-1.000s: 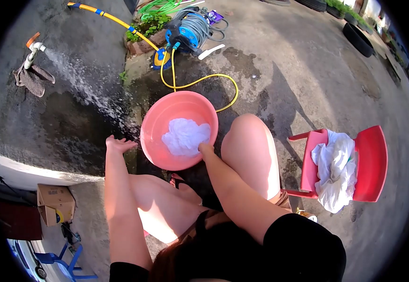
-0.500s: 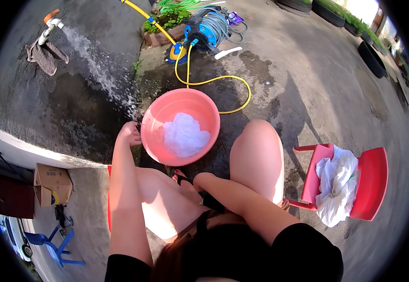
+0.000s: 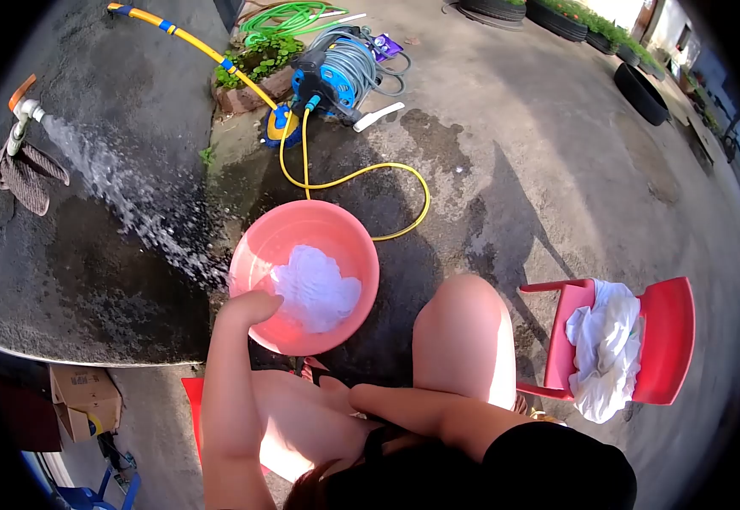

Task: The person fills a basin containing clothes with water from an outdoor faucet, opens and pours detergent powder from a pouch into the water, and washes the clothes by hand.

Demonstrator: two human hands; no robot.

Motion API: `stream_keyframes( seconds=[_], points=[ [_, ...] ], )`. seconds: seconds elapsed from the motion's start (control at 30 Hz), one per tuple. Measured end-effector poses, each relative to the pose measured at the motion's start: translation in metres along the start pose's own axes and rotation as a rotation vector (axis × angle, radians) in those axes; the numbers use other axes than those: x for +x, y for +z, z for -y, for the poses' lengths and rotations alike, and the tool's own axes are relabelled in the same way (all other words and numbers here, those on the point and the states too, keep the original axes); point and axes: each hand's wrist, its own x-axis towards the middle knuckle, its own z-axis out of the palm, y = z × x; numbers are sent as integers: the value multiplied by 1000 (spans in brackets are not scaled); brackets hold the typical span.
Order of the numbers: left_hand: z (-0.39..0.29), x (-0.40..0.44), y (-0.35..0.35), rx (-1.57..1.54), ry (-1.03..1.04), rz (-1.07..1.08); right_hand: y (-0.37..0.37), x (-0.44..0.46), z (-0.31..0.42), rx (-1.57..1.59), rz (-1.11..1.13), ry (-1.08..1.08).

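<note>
In the head view, my left hand (image 3: 254,308) is at the near-left rim of a round pink plastic basin (image 3: 361,246), its tip reaching over the inside. Its fingers do not show clearly, so I cannot tell whether they grip the rim. A soaked white cloth (image 3: 319,289) lies bunched in the basin. My right forearm (image 3: 421,408) crosses in front of me between my knees; its bent wrist (image 3: 361,397) shows, while the fingers are hidden. From a wall tap (image 3: 25,110) with an orange handle, a spray of water (image 3: 132,191) falls towards the basin's left edge.
At right, a red plastic chair (image 3: 672,340) bears white clothes (image 3: 604,348). Beyond the basin stand a blue hose reel (image 3: 332,81), a yellow hose (image 3: 387,166) and a yellow-handled brush (image 3: 278,127). A grey cloth (image 3: 31,180) hangs on the tap; a cardboard box (image 3: 85,398) stands lower left.
My left hand has moved from outside the basin's left side to over its near-left rim. The view has shifted, so tap, hose reel and basin appear lower and further left.
</note>
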Motion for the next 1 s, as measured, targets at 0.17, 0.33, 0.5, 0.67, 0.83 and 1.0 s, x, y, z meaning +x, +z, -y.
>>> stream_keyframes(
  seconds=[0.17,0.33,0.5,0.67,0.83,1.0],
  points=[
    [-22,-1,-2,67,83,-16,13,15,11,392,45,-155],
    [-23,18,2,9,221,80,-30,18,-18,2,281,-280],
    [-11,0,13,81,193,-35,-8,22,-20,268,33,-161],
    [37,-42,36,-223,161,-181,-22,13,-29,-698,-135,-59],
    [69,-74,45,-282,-60,-51,21,-30,29,-2717,242,356],
    [76,-69,35,-66,-100,-194,117,-102,83,-2668,-93,-208]
  ],
)
